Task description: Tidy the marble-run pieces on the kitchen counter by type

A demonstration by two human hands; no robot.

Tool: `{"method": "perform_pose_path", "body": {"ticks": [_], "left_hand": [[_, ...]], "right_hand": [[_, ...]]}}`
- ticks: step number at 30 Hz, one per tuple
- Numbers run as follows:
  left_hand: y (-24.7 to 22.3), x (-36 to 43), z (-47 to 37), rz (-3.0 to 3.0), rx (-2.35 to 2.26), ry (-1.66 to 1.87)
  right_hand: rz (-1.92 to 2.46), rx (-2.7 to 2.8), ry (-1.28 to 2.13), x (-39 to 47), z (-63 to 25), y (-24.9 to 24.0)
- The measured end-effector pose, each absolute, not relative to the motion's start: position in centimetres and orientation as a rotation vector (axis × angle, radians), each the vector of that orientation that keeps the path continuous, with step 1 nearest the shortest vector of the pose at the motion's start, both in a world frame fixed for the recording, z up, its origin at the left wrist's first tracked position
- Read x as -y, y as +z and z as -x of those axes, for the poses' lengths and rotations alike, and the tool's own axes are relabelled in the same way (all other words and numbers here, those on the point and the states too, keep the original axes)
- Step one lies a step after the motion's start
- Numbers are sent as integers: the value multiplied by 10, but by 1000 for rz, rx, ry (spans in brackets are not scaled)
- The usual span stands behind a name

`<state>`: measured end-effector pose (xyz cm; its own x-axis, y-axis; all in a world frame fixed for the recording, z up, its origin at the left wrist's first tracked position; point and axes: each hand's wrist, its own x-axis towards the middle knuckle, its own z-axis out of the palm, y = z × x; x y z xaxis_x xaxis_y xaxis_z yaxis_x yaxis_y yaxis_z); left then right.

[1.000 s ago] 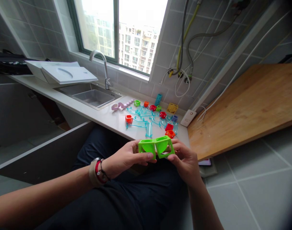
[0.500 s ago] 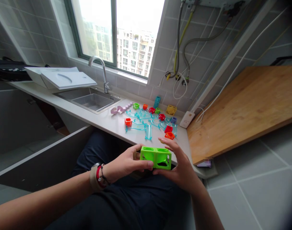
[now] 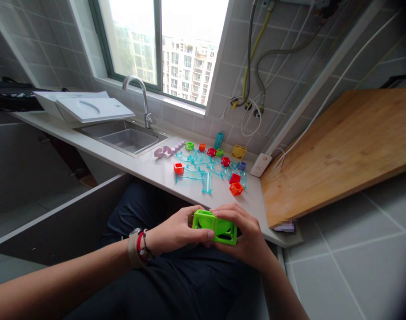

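Note:
A bright green toy block [image 3: 219, 226], two open-framed cubes long with scooped hollows, is held above my lap. My left hand [image 3: 178, 229] grips its left end, thumb across the front. Around the right end, my right hand [image 3: 244, 231] has its fingers over the top and its thumb side underneath. Beyond the hands, clear teal track pieces [image 3: 207, 182] lie spread on the white counter. Among them are an orange cube [image 3: 236, 189], a red cube [image 3: 235, 178] and another orange cube [image 3: 178, 168].
A steel sink [image 3: 129, 142] with a tap [image 3: 144, 102] lies left of the toys, a white box [image 3: 94, 110] beyond it. Purple pieces [image 3: 166, 151] and a yellow block [image 3: 238, 152] sit farther back. A power strip [image 3: 261, 165] stands beside a wooden board [image 3: 343, 151] at right.
My right hand has closed from spread fingers onto the top and right end of the green block. The block has dropped slightly and tilted. The counter pieces are unmoved.

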<state>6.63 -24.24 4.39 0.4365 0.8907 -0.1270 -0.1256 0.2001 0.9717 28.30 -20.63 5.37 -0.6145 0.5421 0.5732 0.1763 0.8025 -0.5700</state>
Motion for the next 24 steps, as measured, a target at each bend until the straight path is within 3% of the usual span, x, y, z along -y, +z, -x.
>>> {"method": "perform_pose_path", "body": {"ticks": [13,17,21,24], "left_hand": [[14,233,-60,-1113,-883,875],[15,220,-42,-1154,-818,742],[41,167,-18,-1304,-814,645],[56,92,1,-1617,-1070,719]], "right_hand": [[558,2292,525,205,-269,37],[609,2325,563,201,-270,34],[672,2239,571,192,-279,30],[734,2162,624,183,-287,30]]}}
